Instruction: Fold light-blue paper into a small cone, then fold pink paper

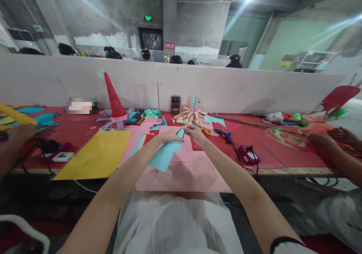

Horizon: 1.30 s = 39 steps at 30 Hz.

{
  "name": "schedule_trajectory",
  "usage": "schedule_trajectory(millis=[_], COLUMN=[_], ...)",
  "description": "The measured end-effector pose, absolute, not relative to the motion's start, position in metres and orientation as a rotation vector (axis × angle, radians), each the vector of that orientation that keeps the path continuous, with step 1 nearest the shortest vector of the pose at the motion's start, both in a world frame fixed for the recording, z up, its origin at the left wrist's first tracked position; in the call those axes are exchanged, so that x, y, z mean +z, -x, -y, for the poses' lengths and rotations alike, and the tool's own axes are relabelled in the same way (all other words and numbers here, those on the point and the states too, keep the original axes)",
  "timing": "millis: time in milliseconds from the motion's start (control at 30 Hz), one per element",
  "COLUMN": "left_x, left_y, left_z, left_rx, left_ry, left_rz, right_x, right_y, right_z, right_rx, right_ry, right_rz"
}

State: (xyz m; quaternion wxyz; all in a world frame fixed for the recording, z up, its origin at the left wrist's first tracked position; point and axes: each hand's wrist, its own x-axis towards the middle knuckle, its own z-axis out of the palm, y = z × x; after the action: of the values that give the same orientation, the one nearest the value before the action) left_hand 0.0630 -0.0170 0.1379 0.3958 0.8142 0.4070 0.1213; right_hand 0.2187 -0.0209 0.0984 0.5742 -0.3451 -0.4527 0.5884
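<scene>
- Left forearm (102,205) nearest; left hand (169,136) grasps blue paper (165,156), upper edge.
- Blue paper over pink board (183,178), long axis slanting down-left from hands.
- Right hand (194,131) nearer its top corner, pinching there.
- Glue gun (224,134) right of it.

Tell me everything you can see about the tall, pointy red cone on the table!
The tall, pointy red cone has small dark marks and a pink band round its wide bottom. Pale bluish strips show below. It stands point up, its tip slanting left in the picture, on the red tabletop, behind the shiny yellow sheet. I can't tell if it's paper or felt. Neither left hand nor right hand touches it.
</scene>
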Motion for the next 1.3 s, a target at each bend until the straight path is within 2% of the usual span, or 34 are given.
schedule_trajectory(millis=[333,767,1300], left_x=[0.128,0.146,0.137], left_y=[-0.069,-0.064,-0.067], left_z=[0.021,0.034,0.029], left_rx=[0.323,0.303,0.337], left_ry=[-2.352,-1.872,-1.781], left_rz=[-1.369,-1.215,-1.018], right_x=[0.086,0.085,0.083], right_y=[-0.223,-0.230,-0.227], right_z=[0.016,0.019,0.020], right_rx=[1.359,1.485,1.599], right_ry=[0.828,0.838,0.690], right_rz=[0.999,0.968,0.861])
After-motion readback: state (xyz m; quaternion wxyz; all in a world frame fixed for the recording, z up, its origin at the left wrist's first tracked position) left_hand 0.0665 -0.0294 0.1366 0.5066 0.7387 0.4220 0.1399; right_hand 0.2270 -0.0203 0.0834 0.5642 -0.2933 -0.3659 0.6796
